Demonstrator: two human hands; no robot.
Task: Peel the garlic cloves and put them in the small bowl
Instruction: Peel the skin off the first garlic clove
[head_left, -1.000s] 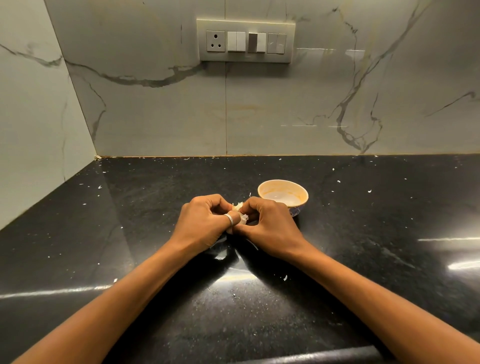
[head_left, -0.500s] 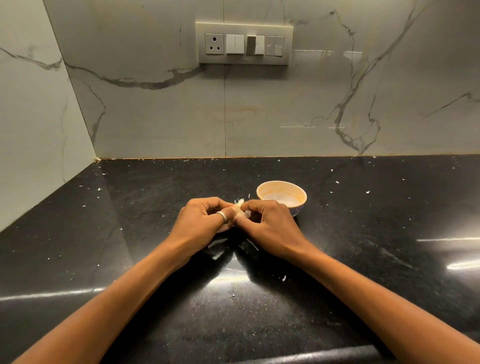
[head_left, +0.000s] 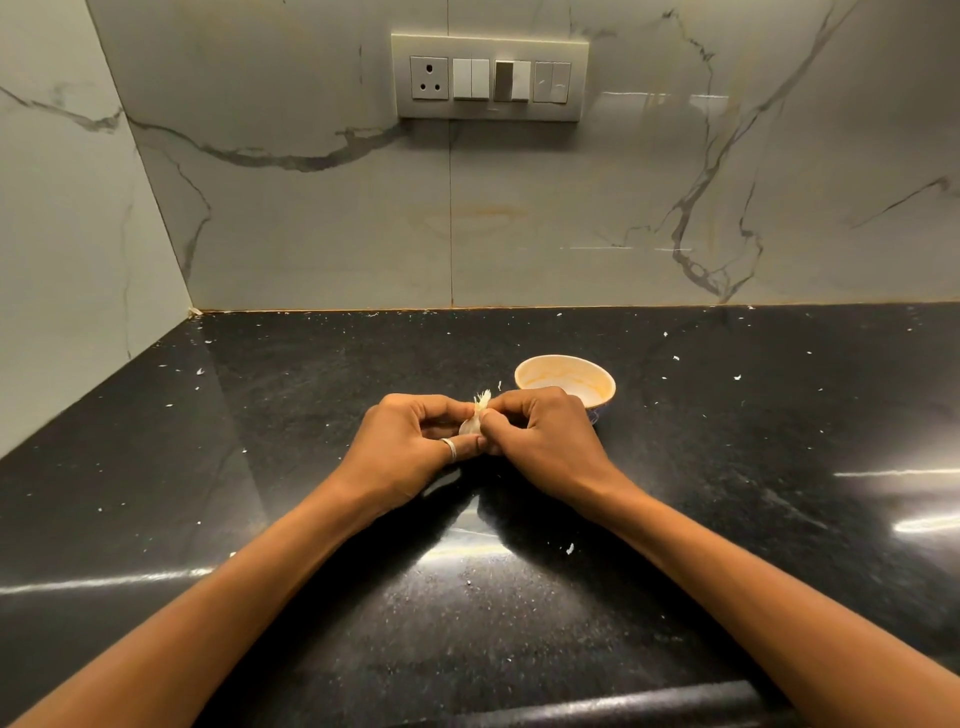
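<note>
Garlic is the job here, and it goes on over a glossy black worktop (head_left: 260, 467) that runs back to a marble-look wall (head_left: 311, 234) with a switch panel (head_left: 491, 78). On the worktop, just behind the right hand (head_left: 540, 431), stands the small bowl (head_left: 597, 384). What shows of its inside looks bare.

Both hands meet in front of the bowl, low over the worktop. The left hand (head_left: 410, 441), with a ring (head_left: 450, 448) on one finger, curls round a garlic clove (head_left: 469, 425) and cradles its body. The right hand pinches at the clove's upper end, where a tuft of papery skin (head_left: 482, 400) sticks up. The clove sits between the fingertips of the two hands, mostly hidden by them.

By the look of it, the clove is light, firm and curved, so it could easily roll or pop out of a loose hold. The skin seems dry and brittle, likely to tear off in scraps rather than in one piece. Holding the sides of the body and pulling the skin from the tip looks safest. Small white flakes (head_left: 570, 547) dot the worktop.
</note>
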